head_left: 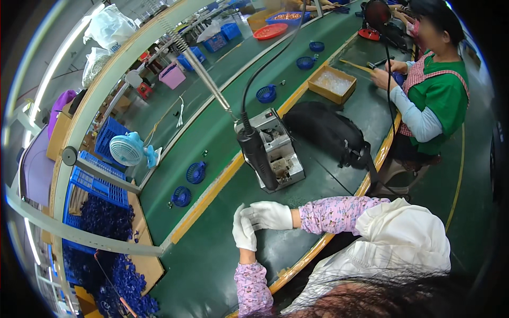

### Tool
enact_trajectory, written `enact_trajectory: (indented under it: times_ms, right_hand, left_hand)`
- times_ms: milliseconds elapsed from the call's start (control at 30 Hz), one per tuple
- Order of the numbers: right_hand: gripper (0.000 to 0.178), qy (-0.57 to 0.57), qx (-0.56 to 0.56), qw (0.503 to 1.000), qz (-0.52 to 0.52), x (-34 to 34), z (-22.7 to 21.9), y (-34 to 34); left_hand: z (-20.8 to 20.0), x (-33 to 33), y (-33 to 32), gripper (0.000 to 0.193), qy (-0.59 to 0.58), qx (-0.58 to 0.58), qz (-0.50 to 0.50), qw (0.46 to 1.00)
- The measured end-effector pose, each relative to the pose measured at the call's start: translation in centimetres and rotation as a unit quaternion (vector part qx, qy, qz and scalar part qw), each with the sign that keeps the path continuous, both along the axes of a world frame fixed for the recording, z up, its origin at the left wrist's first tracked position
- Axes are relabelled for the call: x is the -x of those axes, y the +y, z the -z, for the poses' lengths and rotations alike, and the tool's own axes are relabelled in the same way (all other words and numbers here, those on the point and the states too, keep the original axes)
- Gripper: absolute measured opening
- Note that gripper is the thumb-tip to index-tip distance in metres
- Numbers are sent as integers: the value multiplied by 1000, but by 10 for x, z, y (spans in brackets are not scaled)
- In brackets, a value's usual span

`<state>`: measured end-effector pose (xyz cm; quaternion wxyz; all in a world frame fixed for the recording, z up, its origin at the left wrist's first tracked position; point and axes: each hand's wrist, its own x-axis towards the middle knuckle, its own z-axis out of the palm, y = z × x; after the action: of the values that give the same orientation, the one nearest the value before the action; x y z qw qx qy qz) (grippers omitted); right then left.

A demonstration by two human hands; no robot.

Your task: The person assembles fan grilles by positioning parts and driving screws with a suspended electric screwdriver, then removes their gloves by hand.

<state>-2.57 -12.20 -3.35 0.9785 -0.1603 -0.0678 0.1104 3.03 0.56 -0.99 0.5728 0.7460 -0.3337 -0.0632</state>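
My left hand (244, 231) and my right hand (269, 215), both in white gloves, meet over the green worktop (212, 265). The right hand's fingers reach across to the left hand and touch it. Fingers of both look stretched rather than fisted, and I see nothing held; the inner sides of the palms are hidden. Just beyond my hands, a black electric screwdriver (257, 159) hangs on its cable in front of a grey metal box (289, 168) with small parts in its compartments. A black bag (323, 132) lies right of the box.
Blue round plastic parts (195, 172) sit on the green conveyor (228, 140) beyond a yellow edge strip. Blue crates (98, 185) and a heap of blue parts (124, 275) are at left. A coil spring (204, 74) hangs overhead. A co-worker (435, 100) works at right beside a carton (332, 85).
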Motion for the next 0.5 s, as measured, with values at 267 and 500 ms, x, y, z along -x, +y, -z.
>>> enact_trajectory:
  times_ms: [267,500]
  right_hand:
    - [41,-32,30,999,2,3,-18,15]
    - [36,53,19,998,4,7,-33,21]
  left_hand:
    - [8,-11,4,31,53,35,-137,989]
    - [20,-32,5,35,-49,-43,-246,967]
